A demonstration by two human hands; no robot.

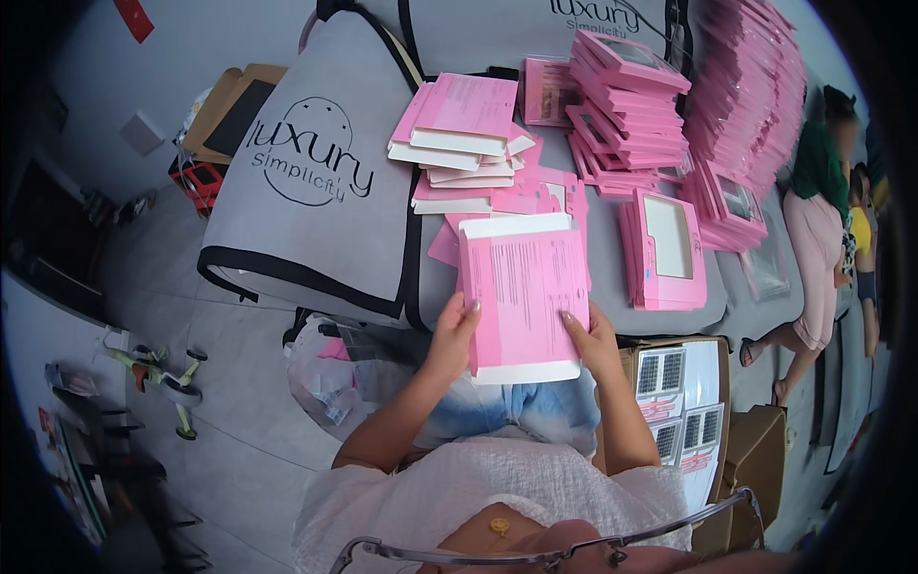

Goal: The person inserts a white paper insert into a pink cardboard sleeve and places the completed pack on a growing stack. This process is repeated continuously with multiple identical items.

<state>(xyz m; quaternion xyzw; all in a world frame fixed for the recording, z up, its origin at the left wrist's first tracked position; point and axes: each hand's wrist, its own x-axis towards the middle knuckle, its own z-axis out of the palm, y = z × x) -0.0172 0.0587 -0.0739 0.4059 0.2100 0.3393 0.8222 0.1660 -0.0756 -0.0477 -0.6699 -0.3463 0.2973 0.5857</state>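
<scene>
Between both hands I hold a pink cardboard box [526, 297], its printed face up and white flaps showing along its far and near edges. My left hand [455, 337] is closed on the left side, thumb on top. On the right side my right hand [595, 342] grips it the same way. Most of my fingers are hidden beneath the box. Just beyond it lies an uneven pile of similar pink boxes [467, 107], several with white flaps sticking out. To the right stand pink boxes with a cut-out window [666, 244].
A grey padded cover with black edging [316, 220] drapes the surface at left. Taller pink box stacks [631, 115] and a bulging pink stack [751, 96] rise at the far right. An open carton of small panels [669, 402] sits by my right arm. Two people stand at right.
</scene>
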